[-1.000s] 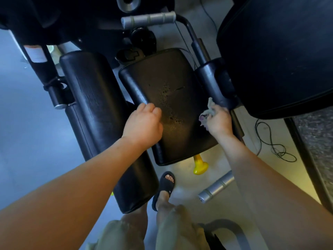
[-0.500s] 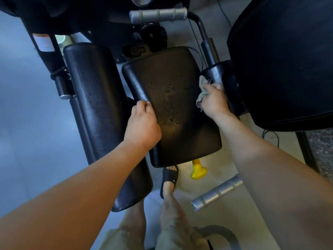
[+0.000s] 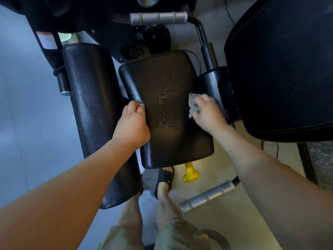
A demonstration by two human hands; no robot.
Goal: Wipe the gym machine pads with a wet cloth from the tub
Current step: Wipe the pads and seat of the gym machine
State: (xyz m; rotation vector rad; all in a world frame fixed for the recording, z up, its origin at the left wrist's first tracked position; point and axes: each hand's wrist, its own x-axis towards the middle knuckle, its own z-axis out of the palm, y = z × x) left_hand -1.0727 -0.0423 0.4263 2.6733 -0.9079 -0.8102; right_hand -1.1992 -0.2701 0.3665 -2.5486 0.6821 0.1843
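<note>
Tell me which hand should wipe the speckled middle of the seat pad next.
The right hand: it already grips the cloth at the seat pad's right edge, beside the speckled patch. The left hand holds nothing and grips the pad's left edge, apparently steadying it.

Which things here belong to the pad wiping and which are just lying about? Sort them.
Part of the job:
cloth in right hand
seat pad, steadied by left hand
long side pad
large pad

Just lying about:
yellow knob
floor cable
</note>
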